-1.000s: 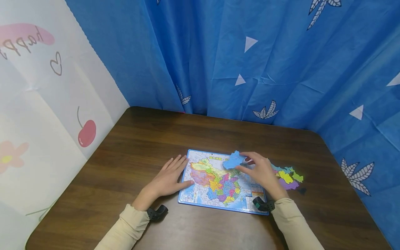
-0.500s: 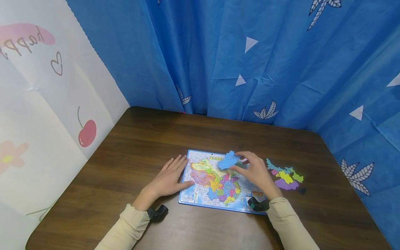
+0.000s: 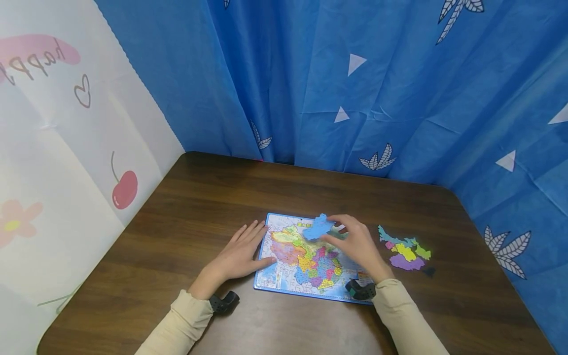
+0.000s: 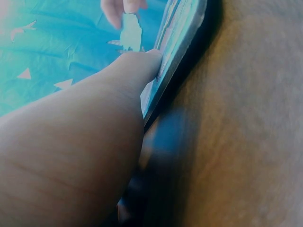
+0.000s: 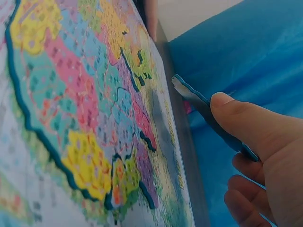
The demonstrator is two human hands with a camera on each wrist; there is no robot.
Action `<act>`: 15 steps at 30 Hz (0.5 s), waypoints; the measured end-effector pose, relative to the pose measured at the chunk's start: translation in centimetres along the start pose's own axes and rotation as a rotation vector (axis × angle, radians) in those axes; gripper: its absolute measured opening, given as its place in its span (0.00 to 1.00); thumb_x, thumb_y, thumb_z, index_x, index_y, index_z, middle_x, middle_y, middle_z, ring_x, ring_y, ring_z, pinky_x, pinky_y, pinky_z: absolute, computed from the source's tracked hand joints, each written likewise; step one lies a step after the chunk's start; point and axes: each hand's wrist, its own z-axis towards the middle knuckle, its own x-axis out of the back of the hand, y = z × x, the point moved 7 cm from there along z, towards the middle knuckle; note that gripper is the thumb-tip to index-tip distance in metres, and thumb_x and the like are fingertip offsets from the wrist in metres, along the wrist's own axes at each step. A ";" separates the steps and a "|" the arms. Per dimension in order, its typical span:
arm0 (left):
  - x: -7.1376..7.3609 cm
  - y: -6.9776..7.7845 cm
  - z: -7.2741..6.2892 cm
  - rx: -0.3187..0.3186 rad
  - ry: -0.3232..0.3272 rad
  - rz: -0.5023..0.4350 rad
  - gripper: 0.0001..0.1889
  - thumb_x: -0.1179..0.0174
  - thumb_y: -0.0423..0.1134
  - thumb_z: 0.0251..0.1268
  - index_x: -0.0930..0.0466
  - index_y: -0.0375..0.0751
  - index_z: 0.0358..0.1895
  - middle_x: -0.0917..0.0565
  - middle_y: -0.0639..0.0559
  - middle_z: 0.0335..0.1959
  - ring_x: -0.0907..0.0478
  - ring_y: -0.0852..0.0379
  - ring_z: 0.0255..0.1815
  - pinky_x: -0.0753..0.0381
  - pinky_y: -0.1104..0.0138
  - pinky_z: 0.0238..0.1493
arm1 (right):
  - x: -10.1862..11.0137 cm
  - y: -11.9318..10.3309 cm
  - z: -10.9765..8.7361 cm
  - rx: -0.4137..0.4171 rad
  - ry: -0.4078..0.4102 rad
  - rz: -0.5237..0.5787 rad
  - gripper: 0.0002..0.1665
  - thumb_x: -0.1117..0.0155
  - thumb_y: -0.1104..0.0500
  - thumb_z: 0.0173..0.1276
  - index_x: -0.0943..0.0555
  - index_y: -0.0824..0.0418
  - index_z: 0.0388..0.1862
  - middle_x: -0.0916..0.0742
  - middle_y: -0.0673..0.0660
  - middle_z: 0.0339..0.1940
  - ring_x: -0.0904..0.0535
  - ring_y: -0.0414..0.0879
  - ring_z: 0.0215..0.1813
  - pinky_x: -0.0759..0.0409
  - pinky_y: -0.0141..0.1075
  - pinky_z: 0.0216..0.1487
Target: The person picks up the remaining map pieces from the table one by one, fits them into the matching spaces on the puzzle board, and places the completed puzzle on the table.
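Note:
A map puzzle board (image 3: pixel 265 280) with a blue rim lies on the table, many coloured pieces set in it. My left hand (image 3: pixel 237 254) rests flat at its left edge, fingers spread and the thumb over the rim. My right hand (image 3: pixel 358 246) pinches a light blue puzzle piece (image 3: pixel 317 229) above the board's upper part. In the right wrist view the thumb presses one face of the puzzle piece (image 5: pixel 208 113), which is tilted and apart from the board (image 5: pixel 94 109). The left wrist view shows the same piece (image 4: pixel 131 35) beyond my left thumb (image 4: pixel 135 66).
Right of the board, several loose puzzle pieces lie close together: a teal one (image 3: pixel 384 234), a yellow one (image 3: pixel 406 252), a purple one (image 3: pixel 406 263), a green one (image 3: pixel 423 252) and a small dark one (image 3: pixel 429 271). A blue curtain (image 3: pixel 284 88) hangs behind the brown table (image 3: pixel 213 192).
My right hand has moved left over the board, carrying the light blue puzzle piece. More of the loose pieces at the right now shows. My left hand has stayed in place.

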 end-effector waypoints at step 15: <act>0.0 -0.1 0.0 -0.002 -0.001 -0.004 0.50 0.45 0.70 0.68 0.45 0.40 0.82 0.47 0.44 0.85 0.56 0.44 0.87 0.56 0.46 0.84 | -1.4 -1.2 0.6 0.008 -0.021 0.048 0.33 0.19 0.46 0.60 0.17 0.56 0.61 0.13 0.57 0.60 0.14 0.51 0.47 0.11 0.45 0.48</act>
